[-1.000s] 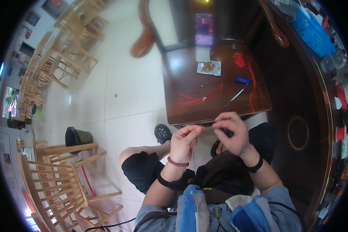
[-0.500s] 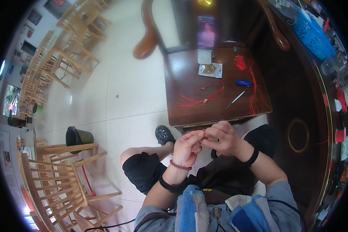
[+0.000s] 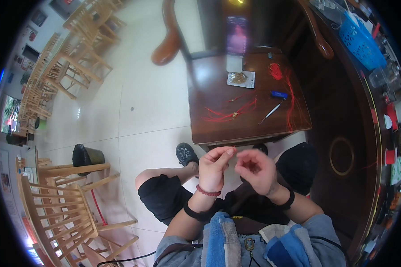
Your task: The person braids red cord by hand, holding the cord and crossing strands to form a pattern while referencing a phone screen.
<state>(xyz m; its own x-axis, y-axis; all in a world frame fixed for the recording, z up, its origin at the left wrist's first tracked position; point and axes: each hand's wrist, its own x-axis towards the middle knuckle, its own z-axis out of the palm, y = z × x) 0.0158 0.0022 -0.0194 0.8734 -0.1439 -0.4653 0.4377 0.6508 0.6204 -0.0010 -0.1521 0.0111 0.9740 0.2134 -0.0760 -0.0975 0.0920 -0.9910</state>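
Apparently, the left hand pinches a thin red cord between thumb and fingertip; the right hand is half-curled beside it, its hold I cannot tell. Firm pinch, gentle pulling should serve best.

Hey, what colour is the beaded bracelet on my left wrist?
The beaded bracelet is dark red; it shows in the head view.
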